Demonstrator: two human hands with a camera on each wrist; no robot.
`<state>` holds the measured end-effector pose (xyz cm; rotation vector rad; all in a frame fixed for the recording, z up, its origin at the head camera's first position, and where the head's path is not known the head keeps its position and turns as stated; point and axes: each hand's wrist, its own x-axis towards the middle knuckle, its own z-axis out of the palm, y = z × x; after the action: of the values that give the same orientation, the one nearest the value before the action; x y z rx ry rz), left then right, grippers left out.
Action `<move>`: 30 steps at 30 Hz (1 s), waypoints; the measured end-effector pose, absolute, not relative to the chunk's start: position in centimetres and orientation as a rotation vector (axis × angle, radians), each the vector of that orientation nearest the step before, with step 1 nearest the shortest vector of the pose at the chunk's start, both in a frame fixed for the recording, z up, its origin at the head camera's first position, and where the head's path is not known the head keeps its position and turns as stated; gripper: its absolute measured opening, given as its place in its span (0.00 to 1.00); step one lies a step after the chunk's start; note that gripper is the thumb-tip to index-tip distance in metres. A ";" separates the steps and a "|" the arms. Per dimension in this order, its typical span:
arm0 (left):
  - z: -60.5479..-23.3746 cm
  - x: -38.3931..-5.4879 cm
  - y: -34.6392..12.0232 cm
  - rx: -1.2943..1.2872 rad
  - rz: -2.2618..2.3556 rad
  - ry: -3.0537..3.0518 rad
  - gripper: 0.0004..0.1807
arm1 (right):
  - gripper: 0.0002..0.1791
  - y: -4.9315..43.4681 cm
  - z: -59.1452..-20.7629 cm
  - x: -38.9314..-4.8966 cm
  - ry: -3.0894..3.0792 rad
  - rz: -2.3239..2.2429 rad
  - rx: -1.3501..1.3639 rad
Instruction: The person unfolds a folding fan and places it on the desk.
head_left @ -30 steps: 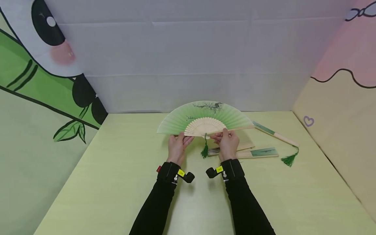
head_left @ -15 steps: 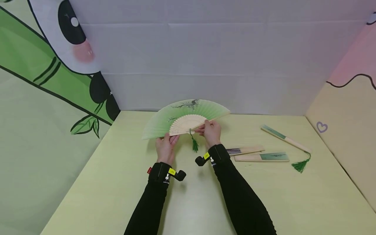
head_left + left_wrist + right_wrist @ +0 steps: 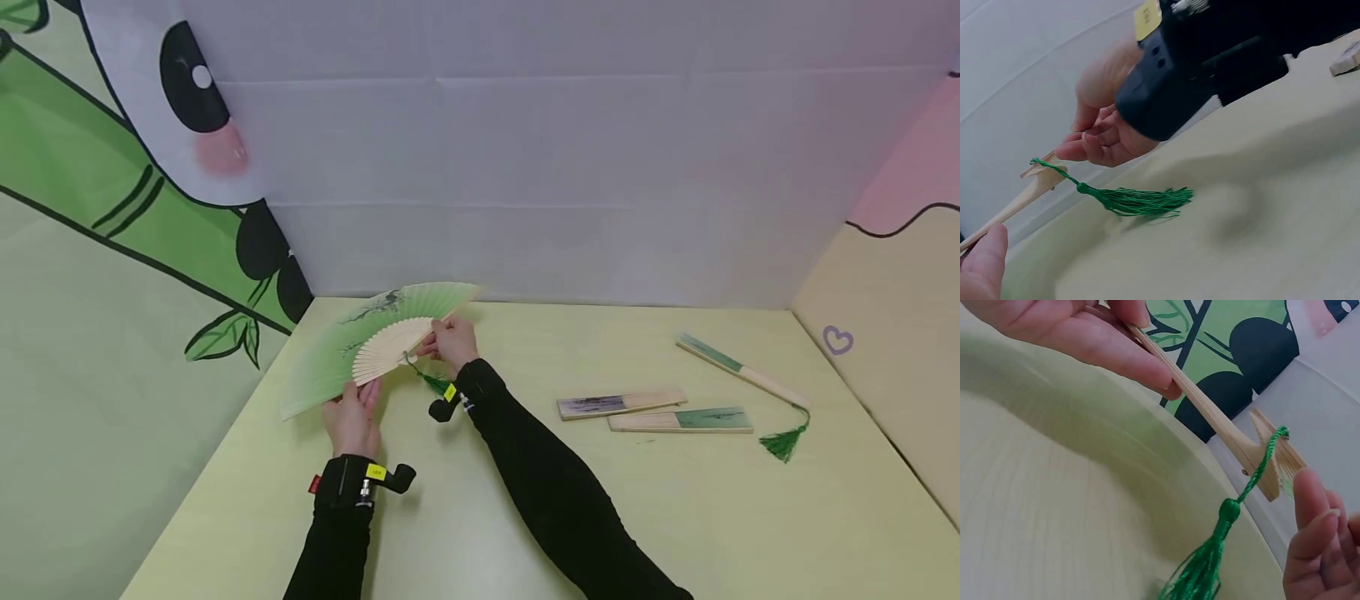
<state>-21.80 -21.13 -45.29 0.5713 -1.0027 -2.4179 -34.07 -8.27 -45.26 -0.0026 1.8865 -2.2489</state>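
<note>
- Above the left side of the worktop, I am watching the spread folding fan being held up by both hands, its green leaf fanned toward the back.
- My left hand is pinching the near guard stick between thumb and outstretched fingers, probably to support the wide edge without creasing the leaf.
- My right hand is gripping the opposite guard near the pivot, fingers bent and thumb pressing; I am guessing that this two-sided hold is keeping the ribs apart.
- From the pivot end, the green tassel is hanging free below the ribs.
- Off to the right, a purple-printed closed fan and a green-printed closed fan are lying side by side; I cannot tell whether they are touching.
- Beyond them, a tasselled closed fan is lying slantwise, seemingly leaving room for the spread one.
</note>
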 end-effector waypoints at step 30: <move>-45.6 -18.2 -26.2 0.796 -2.764 -0.521 0.30 | 0.24 -17.8 -47.8 -38.7 2.047 -1.698 0.020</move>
<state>-18.22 -26.16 -45.65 0.7957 -0.5209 -2.7644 -38.66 -17.77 -47.84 0.0204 2.0465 -1.6983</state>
